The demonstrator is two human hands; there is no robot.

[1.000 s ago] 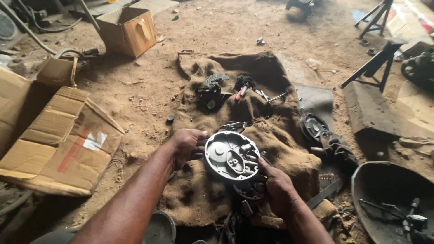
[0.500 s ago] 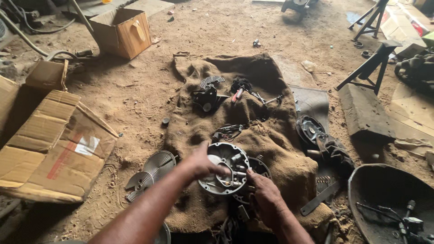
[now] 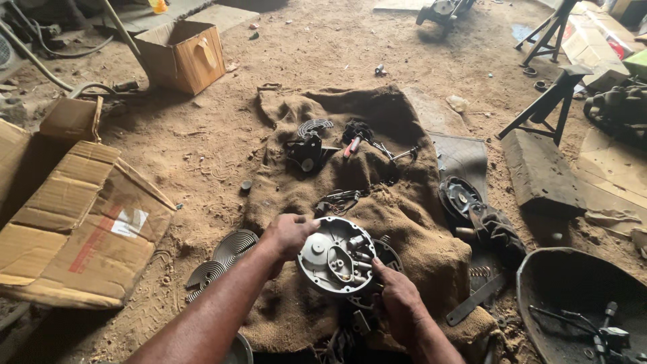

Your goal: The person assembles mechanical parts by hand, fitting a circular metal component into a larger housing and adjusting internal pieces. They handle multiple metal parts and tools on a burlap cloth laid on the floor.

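**Both hands on the round metal part**

Since a moment ago, the left hand [image 3: 288,234] has slid to the rim of the round grey metal engine plate [image 3: 335,257]. It grips there, tilting the plate up. The right hand [image 3: 399,301] pinches its lower edge. The plate sits over the brown sack cloth [image 3: 377,121], which keeps it off the sandy floor [image 3: 303,47].

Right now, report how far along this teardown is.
Done, it seems: loose parts and hand tools lie spread on the burlap sack. In hand: the left hand and right hand hold the round metal cover plate over the sack. Left: its small fittings are still attached.
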